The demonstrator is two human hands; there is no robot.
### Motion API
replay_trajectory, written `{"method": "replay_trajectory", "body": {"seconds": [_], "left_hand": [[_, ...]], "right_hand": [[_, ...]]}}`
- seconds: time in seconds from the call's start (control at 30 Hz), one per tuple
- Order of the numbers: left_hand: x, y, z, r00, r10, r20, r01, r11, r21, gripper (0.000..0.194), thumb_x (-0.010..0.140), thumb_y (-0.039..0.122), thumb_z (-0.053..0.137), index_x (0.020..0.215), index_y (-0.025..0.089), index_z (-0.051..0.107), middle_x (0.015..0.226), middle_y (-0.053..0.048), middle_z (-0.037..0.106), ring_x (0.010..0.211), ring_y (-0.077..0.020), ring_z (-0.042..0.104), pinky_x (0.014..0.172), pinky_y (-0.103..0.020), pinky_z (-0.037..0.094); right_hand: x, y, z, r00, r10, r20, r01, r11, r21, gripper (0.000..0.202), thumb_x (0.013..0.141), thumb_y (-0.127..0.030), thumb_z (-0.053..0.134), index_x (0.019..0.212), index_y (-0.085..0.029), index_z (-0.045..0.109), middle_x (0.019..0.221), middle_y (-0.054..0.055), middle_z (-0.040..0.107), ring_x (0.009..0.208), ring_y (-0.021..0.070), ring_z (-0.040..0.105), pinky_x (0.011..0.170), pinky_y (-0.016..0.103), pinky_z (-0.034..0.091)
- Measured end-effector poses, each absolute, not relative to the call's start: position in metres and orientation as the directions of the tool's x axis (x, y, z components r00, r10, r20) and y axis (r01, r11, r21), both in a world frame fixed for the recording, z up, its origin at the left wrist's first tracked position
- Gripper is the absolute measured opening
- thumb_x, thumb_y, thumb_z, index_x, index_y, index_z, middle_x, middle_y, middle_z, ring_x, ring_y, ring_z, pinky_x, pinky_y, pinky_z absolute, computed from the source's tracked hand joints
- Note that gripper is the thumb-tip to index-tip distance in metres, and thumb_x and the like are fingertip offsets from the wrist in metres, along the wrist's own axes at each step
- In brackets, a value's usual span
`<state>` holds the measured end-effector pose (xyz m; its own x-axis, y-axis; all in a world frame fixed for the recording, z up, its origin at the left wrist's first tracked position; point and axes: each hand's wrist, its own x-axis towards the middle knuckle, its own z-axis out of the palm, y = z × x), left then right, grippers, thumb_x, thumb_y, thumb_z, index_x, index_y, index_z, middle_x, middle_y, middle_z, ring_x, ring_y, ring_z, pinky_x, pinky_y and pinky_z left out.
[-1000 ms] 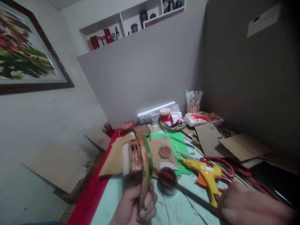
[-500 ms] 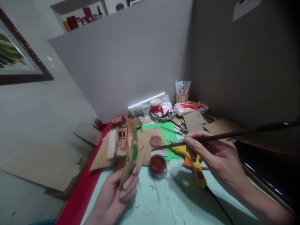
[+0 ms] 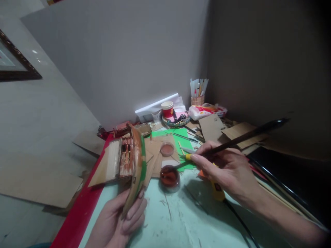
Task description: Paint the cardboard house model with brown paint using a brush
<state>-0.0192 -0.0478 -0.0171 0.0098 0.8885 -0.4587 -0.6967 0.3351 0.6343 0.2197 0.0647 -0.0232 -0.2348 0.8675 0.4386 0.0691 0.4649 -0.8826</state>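
Observation:
My left hand (image 3: 124,213) is closed around the lower end of a model boat (image 3: 139,162), held on its side. Its hull is orange-brown with a green band, and a small cabin with reddish-brown slats faces left. My right hand (image 3: 227,168) pinches a long dark paintbrush (image 3: 238,139). The brush tip reaches into a small round jar of reddish-brown paint (image 3: 169,177) on the table. Just behind the jar lies its round lid (image 3: 167,148), brown inside. Beneath my right hand is a yellow glue gun (image 3: 218,193) with a black cord, partly hidden.
Cardboard pieces (image 3: 152,155) and a green sheet (image 3: 168,132) lie on the pale green table (image 3: 165,220). Farther back stand a red paper cup (image 3: 167,109), a holder of glue sticks (image 3: 198,100) and a tissue pack (image 3: 207,111). Grey panels (image 3: 116,58) enclose the back and right.
My right hand has lowered the brush, and its tip has gone from above the jar into the paint. My left hand still holds the boat. The view has tilted downward.

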Motion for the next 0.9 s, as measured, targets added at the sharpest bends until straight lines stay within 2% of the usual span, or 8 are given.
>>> {"method": "replay_trajectory", "body": {"seconds": [0.13, 0.33, 0.47, 0.63, 0.8, 0.9], "left_hand": [[-0.017, -0.047, -0.017, 0.000, 0.865, -0.502, -0.675, 0.370, 0.638, 0.016, 0.082, -0.002, 0.058, 0.082, 0.011, 0.068, 0.052, 0.005, 0.045, 0.038, -0.0059, 0.038, 0.039, -0.015, 0.035], [-0.013, -0.047, -0.019, -0.021, 0.850, -0.526, -0.654, 0.386, 0.651, 0.014, 0.085, 0.001, 0.057, 0.082, 0.011, 0.067, 0.053, 0.005, 0.046, 0.037, -0.0052, 0.036, 0.039, -0.015, 0.034], [-0.011, -0.047, -0.021, 0.000, 0.870, -0.493, -0.678, 0.363, 0.639, 0.015, 0.088, 0.002, 0.058, 0.078, 0.008, 0.068, 0.051, 0.004, 0.046, 0.038, -0.0039, 0.035, 0.039, -0.013, 0.033], [-0.013, -0.047, -0.029, 0.097, 0.913, -0.395, -0.736, 0.333, 0.589, 0.020, 0.090, 0.014, 0.065, 0.074, 0.004, 0.071, 0.050, 0.003, 0.047, 0.040, -0.0026, 0.033, 0.039, -0.012, 0.031], [-0.015, -0.045, -0.036, 0.158, 0.926, -0.342, -0.742, 0.340, 0.578, 0.016, 0.085, 0.016, 0.072, 0.073, 0.006, 0.072, 0.049, 0.005, 0.043, 0.042, -0.0025, 0.024, 0.038, -0.014, 0.028], [-0.016, -0.044, -0.036, 0.175, 0.924, -0.339, -0.746, 0.349, 0.568, 0.017, 0.086, 0.018, 0.073, 0.072, 0.007, 0.073, 0.049, 0.005, 0.044, 0.042, -0.0030, 0.023, 0.039, -0.014, 0.028]], "right_hand": [[0.219, 0.065, -0.026, -0.284, 0.827, 0.485, 0.091, 0.527, -0.845, 0.021, 0.096, -0.035, 0.068, 0.081, -0.020, 0.064, 0.066, -0.003, 0.059, 0.051, 0.0103, 0.053, 0.044, 0.020, 0.040], [0.220, 0.063, -0.031, -0.388, 0.695, 0.605, 0.091, 0.682, -0.726, 0.013, 0.098, -0.019, 0.063, 0.086, -0.020, 0.064, 0.075, -0.003, 0.062, 0.063, 0.0106, 0.054, 0.060, 0.024, 0.042], [0.219, 0.060, -0.030, -0.424, 0.652, 0.629, 0.110, 0.726, -0.679, 0.012, 0.097, -0.015, 0.060, 0.087, -0.021, 0.063, 0.078, -0.004, 0.062, 0.068, 0.0102, 0.056, 0.063, 0.023, 0.042], [0.224, 0.055, -0.024, -0.425, 0.670, 0.608, 0.134, 0.711, -0.690, 0.013, 0.100, -0.020, 0.058, 0.087, -0.023, 0.061, 0.079, -0.005, 0.062, 0.069, 0.0111, 0.058, 0.063, 0.022, 0.045], [0.225, 0.053, -0.024, -0.406, 0.713, 0.572, 0.184, 0.677, -0.713, 0.015, 0.099, -0.028, 0.059, 0.085, -0.025, 0.063, 0.078, -0.004, 0.063, 0.066, 0.0121, 0.059, 0.057, 0.020, 0.046], [0.224, 0.054, -0.024, -0.401, 0.728, 0.556, 0.176, 0.657, -0.733, 0.018, 0.098, -0.033, 0.059, 0.082, -0.025, 0.065, 0.076, -0.005, 0.064, 0.066, 0.0129, 0.059, 0.061, 0.022, 0.048]]}}
